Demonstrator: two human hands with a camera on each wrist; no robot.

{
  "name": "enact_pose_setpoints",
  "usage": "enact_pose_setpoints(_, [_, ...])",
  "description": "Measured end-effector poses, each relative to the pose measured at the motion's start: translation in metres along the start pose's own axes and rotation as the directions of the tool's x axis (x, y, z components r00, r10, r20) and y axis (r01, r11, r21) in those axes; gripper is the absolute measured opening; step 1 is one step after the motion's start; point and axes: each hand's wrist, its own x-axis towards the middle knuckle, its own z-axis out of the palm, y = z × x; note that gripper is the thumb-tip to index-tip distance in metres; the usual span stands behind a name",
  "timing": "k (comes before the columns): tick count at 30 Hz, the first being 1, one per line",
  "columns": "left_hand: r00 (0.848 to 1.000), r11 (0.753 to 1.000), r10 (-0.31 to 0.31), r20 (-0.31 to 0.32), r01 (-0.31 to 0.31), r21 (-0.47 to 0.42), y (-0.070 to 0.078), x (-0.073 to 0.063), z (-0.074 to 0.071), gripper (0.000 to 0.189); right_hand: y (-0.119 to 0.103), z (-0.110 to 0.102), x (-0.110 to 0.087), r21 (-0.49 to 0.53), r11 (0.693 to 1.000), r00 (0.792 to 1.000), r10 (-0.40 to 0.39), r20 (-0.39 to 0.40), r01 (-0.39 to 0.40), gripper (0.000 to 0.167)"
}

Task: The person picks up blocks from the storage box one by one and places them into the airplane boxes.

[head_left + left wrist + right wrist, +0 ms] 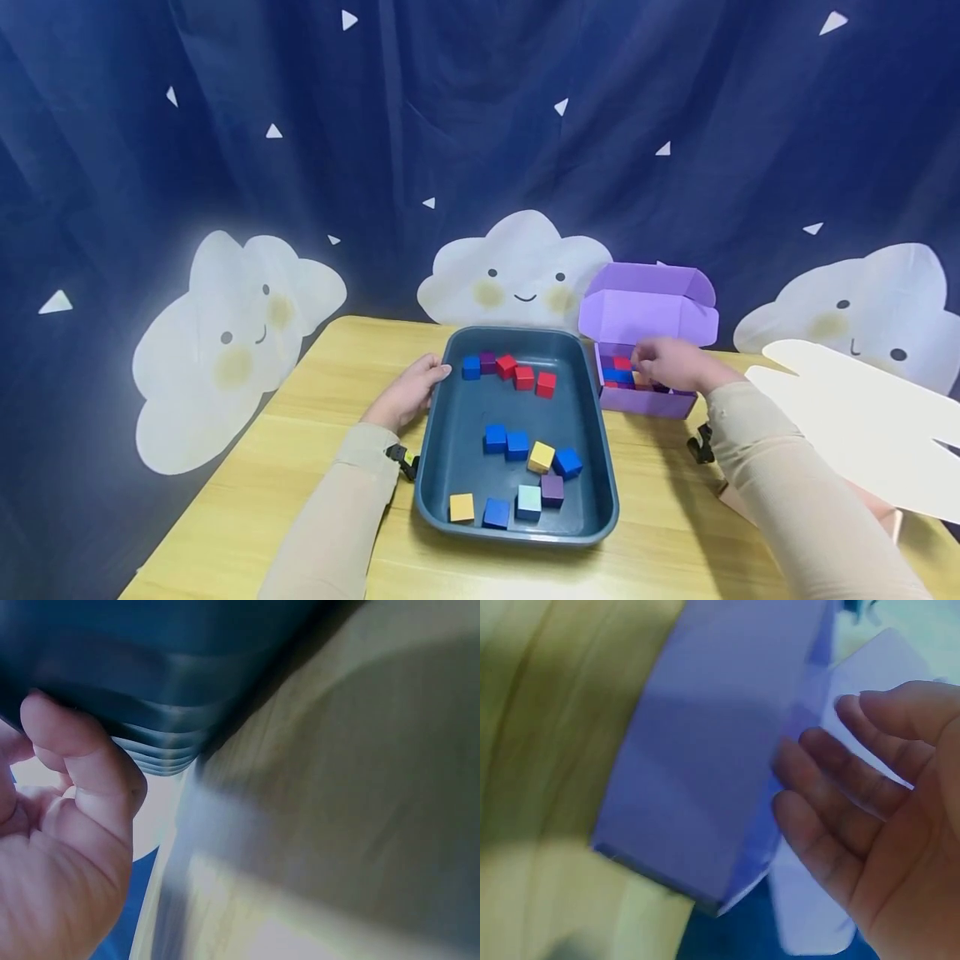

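Looking down from the head camera, we see a wooden table (315,433) with a dark teal tray (450,433) in the middle and an open purple cardboard box (645,400) just to its right, lid flap raised. Our left hand (408,392) rests on the tray's left rim, fingers laid over the edge near a blue cube (470,367). Red cubes (524,377) sit in the tray's far part beside a purple one; blue, yellow, purple and pale green cubes are scattered in the near part. Our right hand (671,364) is over the open box, above the red and blue cubes inside; from here we cannot tell whether it grasps anything. A white paper cutout (855,417) lies at the right, and a navy curtain with clouds (517,275) hangs behind.

On the left wrist view, our left hand (60,855) has its fingers (82,750) curled against the tray's (165,667) outer wall and rim, gripping it, with the table (360,787) alongside.

On the right wrist view, our right hand (885,817) shows loosely spread, relaxed fingers (832,787) holding nothing, just beside the purple box's (712,765) wall and flap, the table (547,750) beneath.
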Motion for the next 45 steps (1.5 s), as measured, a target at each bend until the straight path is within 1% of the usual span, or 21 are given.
enact_pose_setpoints(2, [1.0, 1.0, 0.001, -0.006, -0.001, 0.007, 0.002, 0.0, 0.001, 0.022, -0.011, -0.002, -0.001, 0.011, 0.999, 0.999, -0.04, -0.037, 0.041, 0.012])
enact_pose_setpoints(5, [1.0, 1.0, -0.004, -0.013, 0.004, 0.017, 0.003, 0.0, 0.001, 0.022, -0.03, -0.002, 0.0, -0.011, 0.992, 0.988, -0.122, -0.094, 0.122, 0.011])
enact_pose_setpoints(8, [1.0, 1.0, -0.014, -0.018, 0.015, 0.025, 0.002, 0.0, 0.001, 0.023, -0.052, 0.003, 0.001, -0.043, 0.979, 0.971, -0.204, -0.124, 0.2, 0.01])
enact_pose_setpoints(10, [1.0, 0.999, -0.019, -0.021, 0.02, 0.032, 0.002, 0.0, 0.001, 0.024, -0.068, 0.006, 0.003, -0.053, 0.969, 0.962, -0.247, -0.121, 0.242, 0.009])
enact_pose_setpoints(14, [1.0, 0.999, -0.015, -0.024, 0.016, 0.04, 0.002, -0.001, 0.001, 0.024, -0.101, 0.014, 0.005, -0.06, 0.954, 0.952, -0.296, -0.078, 0.292, 0.01])
enact_pose_setpoints(18, [1.0, 1.0, -0.008, -0.026, 0.009, 0.03, 0.001, 0.0, 0.001, 0.022, -0.133, 0.029, 0.008, -0.081, 0.939, 0.942, -0.335, -0.016, 0.333, 0.013])
enact_pose_setpoints(20, [1.0, 1.0, -0.008, -0.027, 0.009, 0.029, 0.0, -0.001, 0.001, 0.022, -0.148, 0.038, 0.007, -0.117, 0.93, 0.937, -0.347, 0.03, 0.348, 0.015])
enact_pose_setpoints(24, [1.0, 1.0, -0.007, -0.03, 0.007, 0.019, 0.0, -0.001, 0.002, 0.021, -0.17, 0.058, 0.005, -0.207, 0.899, 0.922, -0.365, 0.132, 0.386, 0.02])
enact_pose_setpoints(28, [0.999, 1.0, 0.002, -0.034, -0.003, -0.002, -0.001, 0.0, 0.003, 0.019, -0.182, 0.074, 0.006, -0.268, 0.871, 0.91, -0.376, 0.177, 0.412, 0.02])
enact_pose_setpoints(31, [0.999, 1.0, 0.004, -0.035, -0.004, -0.005, -0.001, 0.0, 0.002, 0.018, -0.186, 0.084, 0.006, -0.309, 0.852, 0.905, -0.383, 0.185, 0.423, 0.019])
enact_pose_setpoints(34, [1.0, 1.0, 0.0, -0.03, 0.0, -0.007, 0.0, 0.0, 0.002, 0.019, -0.188, 0.095, 0.007, -0.334, 0.84, 0.904, -0.387, 0.182, 0.427, 0.018])
enact_pose_setpoints(36, [1.0, 1.0, -0.002, -0.025, 0.002, -0.011, 0.0, 0.0, 0.002, 0.02, -0.188, 0.1, 0.007, -0.344, 0.84, 0.907, -0.38, 0.181, 0.42, 0.021])
enact_pose_setpoints(38, [1.0, 1.0, -0.003, -0.022, 0.002, -0.011, 0.0, 0.0, 0.002, 0.021, -0.188, 0.104, 0.007, -0.343, 0.849, 0.915, -0.359, 0.186, 0.402, 0.025])
enact_pose_setpoints(41, [1.0, 1.0, -0.002, -0.019, 0.001, -0.009, -0.001, 0.0, 0.001, 0.023, -0.188, 0.107, 0.007, -0.351, 0.858, 0.924, -0.316, 0.216, 0.376, 0.029])
enact_pose_setpoints(45, [1.0, 1.0, -0.001, -0.022, 0.001, -0.006, -0.001, 0.001, 0.002, 0.024, -0.189, 0.108, 0.006, -0.377, 0.855, 0.927, -0.273, 0.256, 0.356, 0.03])
